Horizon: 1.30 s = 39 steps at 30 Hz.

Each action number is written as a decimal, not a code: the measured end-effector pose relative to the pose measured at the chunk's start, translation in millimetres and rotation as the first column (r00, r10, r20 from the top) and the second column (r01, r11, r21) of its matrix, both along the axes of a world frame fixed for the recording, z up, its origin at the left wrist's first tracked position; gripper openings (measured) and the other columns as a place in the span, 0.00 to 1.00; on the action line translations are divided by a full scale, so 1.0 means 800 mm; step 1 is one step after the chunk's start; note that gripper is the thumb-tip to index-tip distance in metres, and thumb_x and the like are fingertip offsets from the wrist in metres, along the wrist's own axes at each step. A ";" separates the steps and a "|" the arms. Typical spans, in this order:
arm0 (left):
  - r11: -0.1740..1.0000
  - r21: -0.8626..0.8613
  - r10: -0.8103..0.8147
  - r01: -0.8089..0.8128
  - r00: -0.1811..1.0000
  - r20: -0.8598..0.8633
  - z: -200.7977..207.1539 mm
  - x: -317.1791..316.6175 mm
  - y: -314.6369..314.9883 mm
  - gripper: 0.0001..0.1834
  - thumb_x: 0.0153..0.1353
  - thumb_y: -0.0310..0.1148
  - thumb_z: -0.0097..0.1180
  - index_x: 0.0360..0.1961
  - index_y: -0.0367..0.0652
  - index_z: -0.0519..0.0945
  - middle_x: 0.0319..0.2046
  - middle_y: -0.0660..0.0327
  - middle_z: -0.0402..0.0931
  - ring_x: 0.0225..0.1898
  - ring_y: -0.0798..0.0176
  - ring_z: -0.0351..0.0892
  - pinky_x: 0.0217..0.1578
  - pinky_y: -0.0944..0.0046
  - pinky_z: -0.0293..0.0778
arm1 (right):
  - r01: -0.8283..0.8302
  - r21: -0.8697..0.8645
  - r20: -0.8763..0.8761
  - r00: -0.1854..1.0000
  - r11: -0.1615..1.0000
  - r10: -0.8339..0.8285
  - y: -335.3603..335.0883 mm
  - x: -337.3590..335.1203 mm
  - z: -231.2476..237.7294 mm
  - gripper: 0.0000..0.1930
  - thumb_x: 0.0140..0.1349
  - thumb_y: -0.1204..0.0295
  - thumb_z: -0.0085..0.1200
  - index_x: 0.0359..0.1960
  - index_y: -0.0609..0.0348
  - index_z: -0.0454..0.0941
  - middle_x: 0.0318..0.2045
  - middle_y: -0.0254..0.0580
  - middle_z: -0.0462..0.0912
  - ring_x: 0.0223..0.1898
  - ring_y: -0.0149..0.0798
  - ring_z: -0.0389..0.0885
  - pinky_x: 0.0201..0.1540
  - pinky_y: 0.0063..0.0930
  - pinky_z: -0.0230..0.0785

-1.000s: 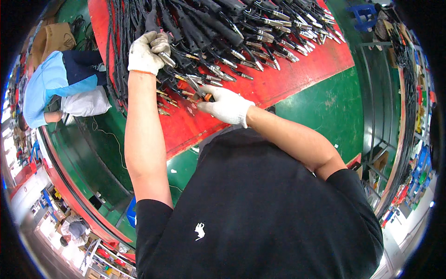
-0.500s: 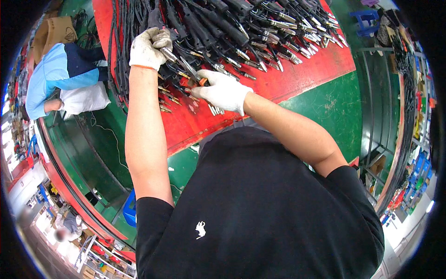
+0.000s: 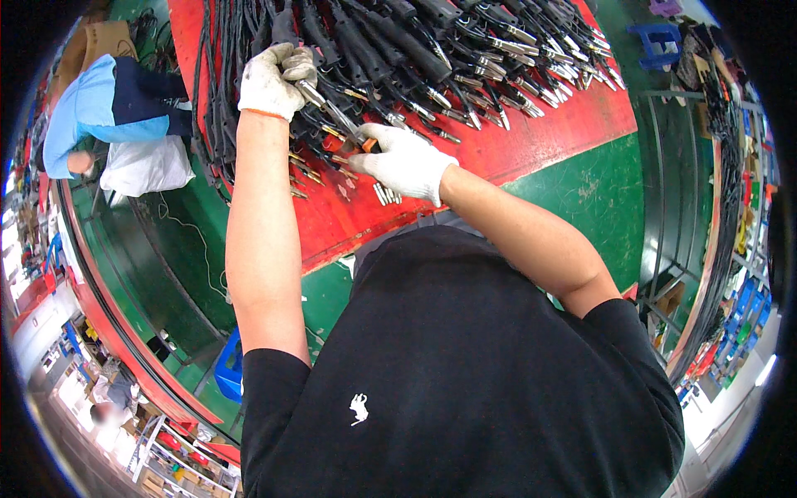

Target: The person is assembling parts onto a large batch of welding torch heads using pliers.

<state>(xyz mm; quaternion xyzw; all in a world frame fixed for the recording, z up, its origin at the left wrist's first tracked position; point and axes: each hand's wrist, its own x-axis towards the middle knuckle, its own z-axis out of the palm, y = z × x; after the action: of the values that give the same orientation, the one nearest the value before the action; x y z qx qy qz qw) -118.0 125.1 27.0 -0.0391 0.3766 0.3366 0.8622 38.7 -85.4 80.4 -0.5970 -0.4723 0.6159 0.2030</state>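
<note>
My left hand, in a white glove with an orange cuff edge, is closed around a black cable with a silver metal end. The end sticks out past my fingers, toward my right hand. In its own white glove, my right hand is closed on a hand tool with a grey metal shaft and an orange-and-black grip, mostly hidden by the fingers. The shaft's far tip meets or lies close to the silver end. Beneath both hands, brass-tipped leads and a few small silver pins lie on the red tabletop.
Many black cables with silver tips spread over the table's far side. At the left, a person in light blue bends beside a white sack. A blue stool stands far right; a blue crate sits lower left.
Both hands have moved very slightly to the right, still gripping the cable and the tool. The person at the left has shifted a little up and leftward in the view.
</note>
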 end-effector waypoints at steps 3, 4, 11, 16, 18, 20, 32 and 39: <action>0.999 0.035 -0.007 0.008 0.999 -0.036 0.001 0.003 -0.003 0.08 0.71 0.29 0.43 0.39 0.32 0.67 0.20 0.68 0.60 0.13 0.75 0.52 0.13 0.74 0.53 | -0.021 -0.009 0.044 0.999 1.000 0.021 0.002 0.002 0.009 0.26 0.64 0.54 0.56 0.58 0.57 0.77 0.48 0.56 0.83 0.49 0.51 0.82 0.53 0.38 0.71; 0.997 0.071 -0.010 0.016 0.997 -0.082 0.001 0.005 -0.004 0.08 0.71 0.28 0.43 0.39 0.32 0.67 0.20 0.68 0.60 0.13 0.74 0.52 0.13 0.74 0.53 | -0.020 -0.010 0.044 0.999 1.000 0.020 0.002 0.003 0.007 0.26 0.64 0.54 0.56 0.58 0.57 0.77 0.48 0.56 0.83 0.49 0.51 0.82 0.53 0.38 0.71; 0.991 0.130 -0.013 0.039 0.981 -0.194 -0.009 0.012 -0.007 0.06 0.69 0.28 0.43 0.36 0.35 0.67 0.20 0.66 0.60 0.14 0.73 0.53 0.14 0.72 0.55 | -0.012 0.019 0.108 0.994 1.000 0.010 0.002 0.001 -0.006 0.25 0.64 0.55 0.56 0.56 0.59 0.77 0.46 0.58 0.83 0.48 0.52 0.82 0.53 0.39 0.71; 0.988 0.153 0.010 0.023 0.976 -0.217 -0.010 0.026 -0.016 0.06 0.68 0.28 0.43 0.34 0.36 0.68 0.21 0.66 0.61 0.15 0.72 0.54 0.14 0.73 0.55 | 0.052 0.026 -0.017 0.999 0.998 -0.052 0.004 0.002 -0.032 0.23 0.66 0.56 0.55 0.53 0.62 0.77 0.44 0.58 0.83 0.45 0.51 0.82 0.51 0.40 0.72; 0.997 0.078 0.024 -0.002 0.959 -0.283 -0.009 0.026 -0.016 0.11 0.68 0.34 0.52 0.30 0.39 0.70 0.21 0.62 0.68 0.15 0.69 0.60 0.15 0.69 0.59 | 0.052 -0.053 -0.046 0.997 0.997 -0.055 0.004 0.003 -0.021 0.21 0.67 0.58 0.55 0.52 0.63 0.76 0.42 0.56 0.83 0.43 0.49 0.83 0.48 0.39 0.72; 0.992 0.117 0.002 0.053 0.905 -0.426 -0.002 0.041 -0.016 0.13 0.67 0.39 0.57 0.32 0.41 0.72 0.22 0.61 0.71 0.16 0.69 0.61 0.16 0.69 0.60 | 0.040 0.016 0.056 0.998 0.999 -0.041 0.001 0.004 -0.028 0.21 0.67 0.59 0.55 0.52 0.62 0.76 0.41 0.55 0.83 0.42 0.47 0.83 0.46 0.38 0.73; 0.904 0.154 -0.224 0.399 0.748 -0.624 -0.058 -0.027 0.066 0.16 0.68 0.51 0.57 0.32 0.52 0.74 0.17 0.68 0.67 0.12 0.68 0.57 0.18 0.56 0.60 | 0.020 0.045 0.113 0.993 0.999 -0.025 -0.138 0.036 -0.068 0.17 0.63 0.61 0.57 0.45 0.63 0.76 0.38 0.54 0.83 0.46 0.46 0.83 0.51 0.40 0.73; 0.818 0.338 0.041 0.466 0.538 -0.842 -0.024 0.014 0.025 0.19 0.68 0.54 0.57 0.41 0.48 0.78 0.24 0.60 0.79 0.19 0.66 0.72 0.22 0.64 0.69 | 0.549 -0.088 0.133 0.834 0.831 -0.536 -0.152 0.124 -0.070 0.16 0.63 0.62 0.59 0.44 0.62 0.76 0.31 0.44 0.80 0.35 0.36 0.77 0.43 0.34 0.72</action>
<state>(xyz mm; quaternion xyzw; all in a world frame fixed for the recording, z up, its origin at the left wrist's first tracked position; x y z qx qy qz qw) -106.6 145.0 7.9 0.4073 0.6261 0.2916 0.5976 138.2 -206.6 24.6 -0.7485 -0.2544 0.5294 0.3079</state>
